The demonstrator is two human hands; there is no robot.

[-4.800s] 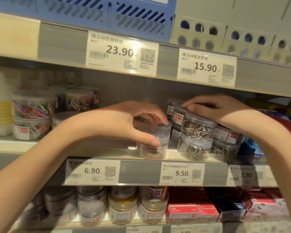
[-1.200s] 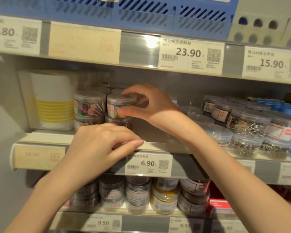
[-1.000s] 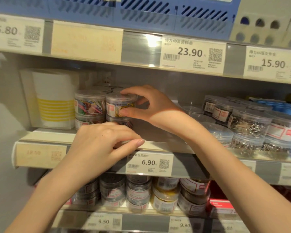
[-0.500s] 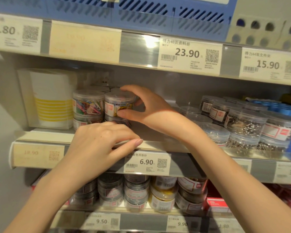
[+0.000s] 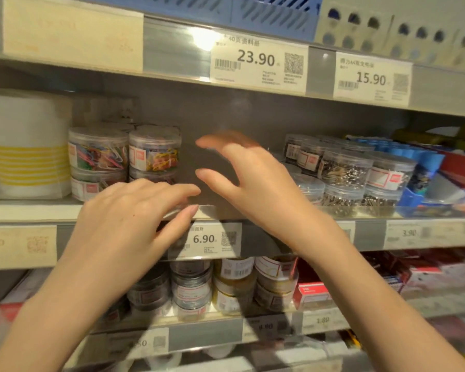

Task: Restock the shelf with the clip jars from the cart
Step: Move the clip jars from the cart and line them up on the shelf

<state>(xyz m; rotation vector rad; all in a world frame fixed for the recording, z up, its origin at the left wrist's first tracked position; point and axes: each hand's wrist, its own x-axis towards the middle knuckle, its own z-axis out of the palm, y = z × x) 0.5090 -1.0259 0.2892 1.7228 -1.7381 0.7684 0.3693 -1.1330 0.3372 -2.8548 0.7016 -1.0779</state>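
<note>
Two stacks of clear jars with coloured paper clips stand on the middle shelf (image 5: 32, 210). The upper right jar (image 5: 154, 153) sits on a lower jar, beside another stacked jar (image 5: 98, 151). My right hand (image 5: 247, 178) hovers just right of that jar, fingers spread, holding nothing. My left hand (image 5: 126, 224) rests at the shelf's front edge below the jars, fingers loosely extended and empty. Jars of silver clips (image 5: 344, 170) are stacked further right on the same shelf.
A white box with yellow stripes (image 5: 27, 146) stands at the shelf's left end. Blue packs (image 5: 424, 167) lie at the right. The lower shelf holds more jars (image 5: 191, 288) and red boxes (image 5: 311, 291). Blue and grey baskets sit above the price tags (image 5: 258, 63).
My right hand has let go of the coloured-clip jar, which stays on top of the stack, and has pulled back to the right with fingers spread. The left hand has barely moved.
</note>
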